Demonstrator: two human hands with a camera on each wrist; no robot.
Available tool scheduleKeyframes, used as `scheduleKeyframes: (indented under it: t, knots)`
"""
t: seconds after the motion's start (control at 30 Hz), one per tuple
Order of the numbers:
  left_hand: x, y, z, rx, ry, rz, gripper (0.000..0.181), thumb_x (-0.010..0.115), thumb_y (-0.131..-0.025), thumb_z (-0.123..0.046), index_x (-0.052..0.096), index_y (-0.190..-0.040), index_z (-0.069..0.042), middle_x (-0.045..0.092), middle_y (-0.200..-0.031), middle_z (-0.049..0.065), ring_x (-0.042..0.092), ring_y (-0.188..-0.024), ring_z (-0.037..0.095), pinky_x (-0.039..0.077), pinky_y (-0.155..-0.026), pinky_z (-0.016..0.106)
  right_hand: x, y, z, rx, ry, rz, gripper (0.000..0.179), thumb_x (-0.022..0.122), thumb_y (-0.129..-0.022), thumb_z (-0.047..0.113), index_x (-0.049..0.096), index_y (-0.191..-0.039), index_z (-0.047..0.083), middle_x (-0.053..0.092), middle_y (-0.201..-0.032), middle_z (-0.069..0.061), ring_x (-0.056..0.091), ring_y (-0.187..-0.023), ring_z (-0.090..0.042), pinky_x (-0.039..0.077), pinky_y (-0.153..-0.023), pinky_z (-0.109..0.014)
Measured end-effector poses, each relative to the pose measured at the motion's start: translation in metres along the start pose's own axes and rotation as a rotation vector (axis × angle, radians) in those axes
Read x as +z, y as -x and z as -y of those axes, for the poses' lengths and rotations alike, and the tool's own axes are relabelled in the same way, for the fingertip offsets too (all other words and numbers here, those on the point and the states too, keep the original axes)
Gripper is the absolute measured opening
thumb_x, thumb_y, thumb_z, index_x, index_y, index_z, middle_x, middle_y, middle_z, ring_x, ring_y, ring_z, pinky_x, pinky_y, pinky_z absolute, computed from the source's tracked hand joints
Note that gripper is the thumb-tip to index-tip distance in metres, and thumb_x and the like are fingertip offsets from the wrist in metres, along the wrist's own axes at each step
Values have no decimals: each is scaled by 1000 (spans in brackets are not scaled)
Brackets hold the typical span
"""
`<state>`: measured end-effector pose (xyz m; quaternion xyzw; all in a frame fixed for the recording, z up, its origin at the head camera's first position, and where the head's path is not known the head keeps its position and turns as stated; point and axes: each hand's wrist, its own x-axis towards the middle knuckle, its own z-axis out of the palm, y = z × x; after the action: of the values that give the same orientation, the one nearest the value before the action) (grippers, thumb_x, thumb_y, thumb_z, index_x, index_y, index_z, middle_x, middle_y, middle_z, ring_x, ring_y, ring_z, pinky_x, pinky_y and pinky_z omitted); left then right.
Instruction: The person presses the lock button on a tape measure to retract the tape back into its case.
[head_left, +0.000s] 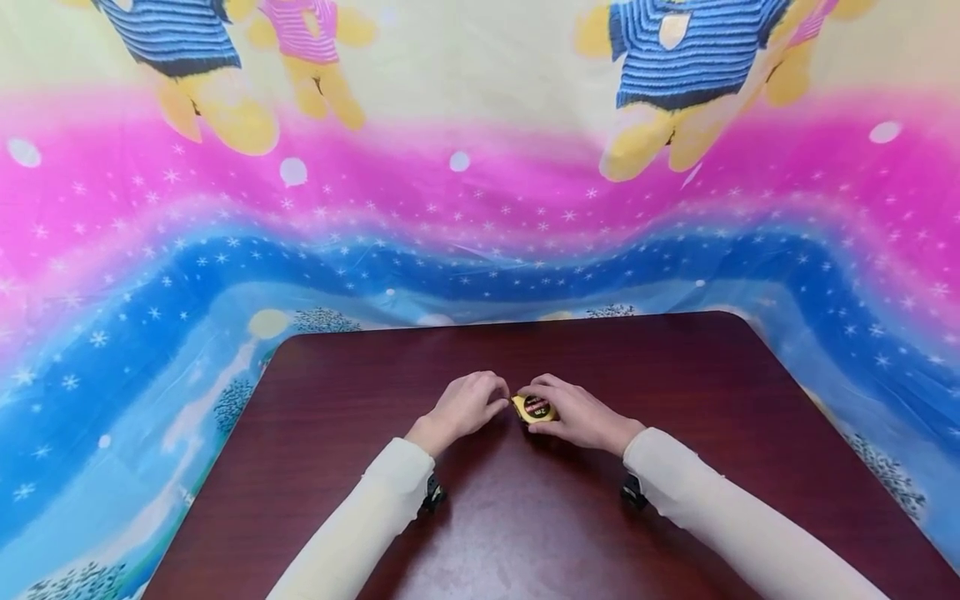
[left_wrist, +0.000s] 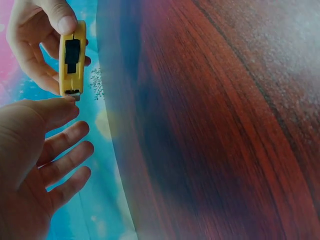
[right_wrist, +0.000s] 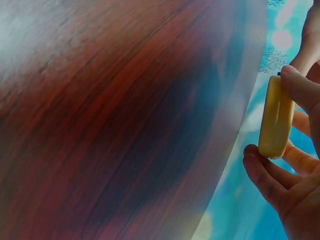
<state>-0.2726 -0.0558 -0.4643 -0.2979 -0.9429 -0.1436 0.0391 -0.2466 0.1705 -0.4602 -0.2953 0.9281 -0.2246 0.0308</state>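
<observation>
A yellow tape measure [head_left: 534, 408] with a dark round label marked 2m is held just above the table. My right hand [head_left: 577, 412] grips its case, thumb on one edge and fingers on the other. In the right wrist view the yellow case [right_wrist: 276, 117] sits between thumb and fingertips. My left hand [head_left: 467, 404] is at the hook end, thumb and index finger pinching at the small metal hook [left_wrist: 74, 95]. The other left fingers [left_wrist: 67, 160] are spread apart. A black lock slider [left_wrist: 72, 52] shows on the case's edge. No drawn-out blade is visible.
The dark red-brown wooden table [head_left: 375, 367] has rounded far corners. Behind and beside it hangs a patterned cloth [head_left: 465, 183] in pink, blue and cream with printed bears. Both forearms, in light sleeves [head_left: 360, 517], reach in from the near edge.
</observation>
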Motion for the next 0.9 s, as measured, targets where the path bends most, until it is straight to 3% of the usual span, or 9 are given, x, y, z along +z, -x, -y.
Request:
scheduleKeyframes:
  t: [0.9]
  knots:
    - [-6,29,22,-17,-7,-59,11,68,-97,-27,74,-101,-19,72,-98,-4,69,-92,17,56,-84,36,-10,8,-18,73,26,-48,52,77,-90,31,59,-138,22,55,-139,-3,61,-115,-20,54,-94,-41]
